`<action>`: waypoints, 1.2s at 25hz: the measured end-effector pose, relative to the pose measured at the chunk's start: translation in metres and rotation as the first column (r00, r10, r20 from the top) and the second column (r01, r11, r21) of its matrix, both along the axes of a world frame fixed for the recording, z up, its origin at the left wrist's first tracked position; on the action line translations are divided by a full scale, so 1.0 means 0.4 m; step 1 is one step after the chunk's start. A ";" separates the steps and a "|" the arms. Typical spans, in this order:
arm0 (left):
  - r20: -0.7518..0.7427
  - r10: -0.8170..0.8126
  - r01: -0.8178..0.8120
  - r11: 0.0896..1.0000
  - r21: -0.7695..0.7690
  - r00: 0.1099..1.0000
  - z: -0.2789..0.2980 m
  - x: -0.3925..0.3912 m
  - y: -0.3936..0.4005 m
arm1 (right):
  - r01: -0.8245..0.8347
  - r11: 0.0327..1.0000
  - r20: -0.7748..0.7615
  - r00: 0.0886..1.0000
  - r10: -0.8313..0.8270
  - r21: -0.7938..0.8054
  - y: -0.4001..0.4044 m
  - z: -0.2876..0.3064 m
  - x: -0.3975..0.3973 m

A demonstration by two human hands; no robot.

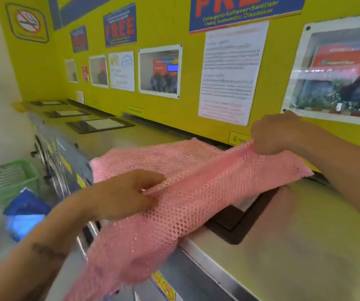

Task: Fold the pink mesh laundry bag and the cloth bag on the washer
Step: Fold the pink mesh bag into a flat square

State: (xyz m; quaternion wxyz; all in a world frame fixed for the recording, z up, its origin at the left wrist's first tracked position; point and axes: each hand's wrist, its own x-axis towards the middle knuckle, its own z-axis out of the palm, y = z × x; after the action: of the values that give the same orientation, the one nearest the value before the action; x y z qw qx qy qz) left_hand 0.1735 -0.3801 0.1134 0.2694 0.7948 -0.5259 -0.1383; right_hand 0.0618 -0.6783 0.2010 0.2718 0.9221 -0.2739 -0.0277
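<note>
Head view: left hand (127,194) and right hand (277,135) (arms outstretched) pinch the pink mesh bag (196,181).

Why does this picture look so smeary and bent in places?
Head view: the wide lens bows the yellow wall; motion blurs the left hand, right hand and the pink mesh bag; glare washes out the framed window at right.
</note>
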 end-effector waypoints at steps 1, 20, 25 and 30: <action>-0.059 -0.008 0.007 1.000 -0.014 0.998 0.007 0.057 0.023 | 0.008 1.000 0.022 1.000 -0.008 -0.009 0.007 -0.006 0.044; 0.433 0.326 -0.268 0.945 -0.189 0.840 -0.024 0.584 -0.151 | 0.006 0.982 0.316 0.947 0.054 -0.186 -0.048 -0.112 0.667; 0.341 0.087 -0.149 0.976 0.160 0.936 -0.149 0.578 -0.217 | -0.072 0.989 0.277 0.960 0.032 0.132 0.000 -0.143 0.644; 0.376 0.123 -0.190 0.971 0.147 0.918 -0.152 0.571 -0.228 | -0.119 0.874 0.097 0.992 0.083 0.471 0.117 -0.190 0.477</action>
State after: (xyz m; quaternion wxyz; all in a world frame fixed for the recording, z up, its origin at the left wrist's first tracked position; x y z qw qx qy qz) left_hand 0.4018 -0.4714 0.0526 0.1043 0.8673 -0.4865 -0.0137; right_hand 0.2524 -0.6314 0.1251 0.0281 0.9740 -0.2200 -0.0459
